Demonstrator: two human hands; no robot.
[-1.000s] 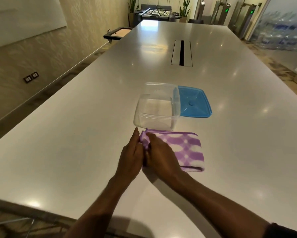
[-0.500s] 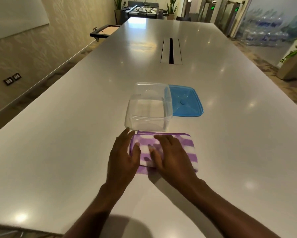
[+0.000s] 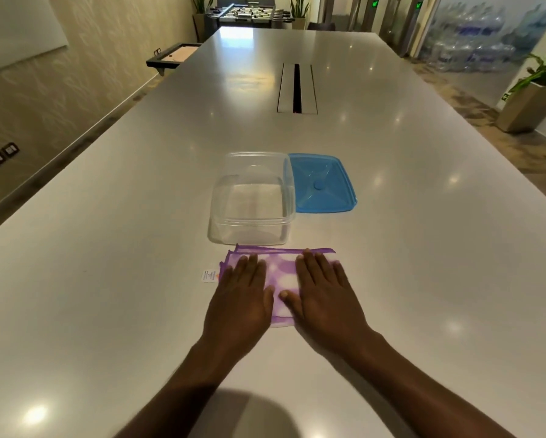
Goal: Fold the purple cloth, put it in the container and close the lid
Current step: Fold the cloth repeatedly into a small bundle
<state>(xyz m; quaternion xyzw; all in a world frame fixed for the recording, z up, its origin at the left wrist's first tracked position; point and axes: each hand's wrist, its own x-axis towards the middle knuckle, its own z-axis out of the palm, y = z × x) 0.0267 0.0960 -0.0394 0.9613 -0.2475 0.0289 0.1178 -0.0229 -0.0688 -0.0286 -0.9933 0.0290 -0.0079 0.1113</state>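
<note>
The purple and white cloth [image 3: 281, 273] lies folded flat on the white table [image 3: 107, 279], just in front of the clear plastic container [image 3: 252, 197]. My left hand [image 3: 243, 298] rests palm down on the cloth's left half, fingers together. On the right half my right hand [image 3: 322, 295] lies flat in the same way. Neither hand grips the cloth. A small white tag [image 3: 209, 275] sticks out at the cloth's left edge. The container stands open and empty. Its blue lid [image 3: 320, 184] lies flat on the table, touching the container's right side.
A cable slot [image 3: 297, 88] runs along the table's middle farther back. The table's left edge drops to a floor and wall. A planter [image 3: 531, 105] stands on the floor at the right.
Both hands moved from bunched at the cloth's left end to flat and apart on top of it. The cloth's left end now lies flat.
</note>
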